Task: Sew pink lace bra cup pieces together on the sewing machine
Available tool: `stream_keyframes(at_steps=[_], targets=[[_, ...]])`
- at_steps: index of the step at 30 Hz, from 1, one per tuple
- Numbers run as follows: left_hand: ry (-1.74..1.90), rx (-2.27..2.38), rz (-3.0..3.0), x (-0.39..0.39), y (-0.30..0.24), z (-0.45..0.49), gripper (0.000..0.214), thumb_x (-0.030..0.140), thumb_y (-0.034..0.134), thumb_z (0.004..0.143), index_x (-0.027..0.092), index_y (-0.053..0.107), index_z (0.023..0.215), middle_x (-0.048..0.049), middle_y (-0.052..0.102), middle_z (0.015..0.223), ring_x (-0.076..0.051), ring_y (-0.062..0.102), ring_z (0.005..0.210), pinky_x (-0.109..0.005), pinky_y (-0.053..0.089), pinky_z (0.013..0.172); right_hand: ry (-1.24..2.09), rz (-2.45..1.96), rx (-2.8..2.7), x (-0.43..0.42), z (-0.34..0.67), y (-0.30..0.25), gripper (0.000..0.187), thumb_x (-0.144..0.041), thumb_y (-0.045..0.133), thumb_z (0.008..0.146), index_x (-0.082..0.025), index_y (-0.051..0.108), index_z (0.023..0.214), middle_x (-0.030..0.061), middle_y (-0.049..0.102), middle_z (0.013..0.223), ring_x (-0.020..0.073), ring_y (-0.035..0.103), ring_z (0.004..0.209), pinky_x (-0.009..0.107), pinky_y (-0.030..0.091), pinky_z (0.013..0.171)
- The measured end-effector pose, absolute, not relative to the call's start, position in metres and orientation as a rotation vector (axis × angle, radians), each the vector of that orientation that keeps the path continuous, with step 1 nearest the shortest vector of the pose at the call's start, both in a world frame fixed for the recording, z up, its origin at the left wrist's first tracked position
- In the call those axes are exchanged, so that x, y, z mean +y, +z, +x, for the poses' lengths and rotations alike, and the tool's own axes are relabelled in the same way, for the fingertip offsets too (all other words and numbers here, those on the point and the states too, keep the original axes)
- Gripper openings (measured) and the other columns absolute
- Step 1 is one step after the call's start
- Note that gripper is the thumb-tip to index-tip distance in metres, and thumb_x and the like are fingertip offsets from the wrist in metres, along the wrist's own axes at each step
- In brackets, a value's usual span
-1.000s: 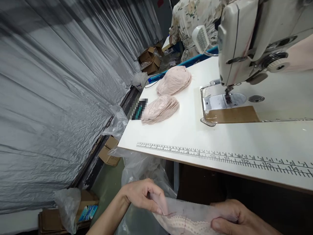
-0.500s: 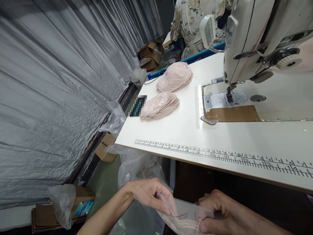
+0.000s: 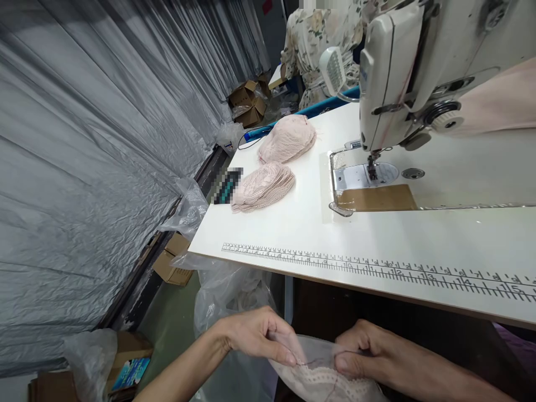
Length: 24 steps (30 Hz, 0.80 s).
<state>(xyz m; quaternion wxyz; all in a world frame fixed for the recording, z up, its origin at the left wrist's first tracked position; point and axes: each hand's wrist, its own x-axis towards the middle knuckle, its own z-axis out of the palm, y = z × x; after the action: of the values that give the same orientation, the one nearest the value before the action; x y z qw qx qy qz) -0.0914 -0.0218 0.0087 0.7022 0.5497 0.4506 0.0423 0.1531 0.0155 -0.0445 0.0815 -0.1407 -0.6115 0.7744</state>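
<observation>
Below the table's front edge, my left hand (image 3: 257, 335) and my right hand (image 3: 368, 354) both pinch the same pale pink lace piece (image 3: 322, 377), fingers closed on its upper edge, hands close together. A loose thread runs across the lace. On the white sewing table (image 3: 301, 223) lie two stacks of pink lace pieces, one nearer (image 3: 263, 186) and one farther back (image 3: 287, 138). The white sewing machine (image 3: 402, 72) stands at the right, its needle over the metal plate (image 3: 360, 176).
A printed ruler (image 3: 377, 271) runs along the table's front edge. A clear plastic bag (image 3: 230, 287) hangs under the table's left end. Grey plastic sheeting (image 3: 92, 139) covers the left wall, with cardboard boxes (image 3: 170, 259) on the floor. A person in a floral garment (image 3: 314, 39) is behind the table.
My right hand has slid left along the lace piece toward my left hand, bunching the fabric between them. The view has shifted slightly.
</observation>
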Motion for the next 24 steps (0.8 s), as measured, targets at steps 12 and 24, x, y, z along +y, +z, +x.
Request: stream_keyframes(at_steps=[12,24], targets=[[0.085,1.032,1.241,-0.020,0.010,-0.087,0.059,0.064,0.068,0.069,0.012,0.073,0.097,-0.0066,0.073,0.080,-0.012,0.066,0.070,-0.017,0.051,0.066,2.309,-0.465,-1.855,0.011,0.161,-0.044,0.028,-0.041,0.072,0.072,-0.015,0.063,0.068,-0.0056,0.047,0.060,0.0091,0.041,0.059,0.020,0.028,0.053],[0.039,1.011,1.278,-0.020,0.008,-0.086,0.066,0.070,0.065,0.066,0.013,0.073,0.097,-0.0074,0.073,0.081,-0.013,0.066,0.070,-0.017,0.050,0.065,2.269,-0.491,-1.840,0.018,0.158,-0.047,0.024,-0.034,0.064,0.072,-0.013,0.065,0.060,-0.0039,0.048,0.054,0.0092,0.040,0.054,0.020,0.029,0.050]])
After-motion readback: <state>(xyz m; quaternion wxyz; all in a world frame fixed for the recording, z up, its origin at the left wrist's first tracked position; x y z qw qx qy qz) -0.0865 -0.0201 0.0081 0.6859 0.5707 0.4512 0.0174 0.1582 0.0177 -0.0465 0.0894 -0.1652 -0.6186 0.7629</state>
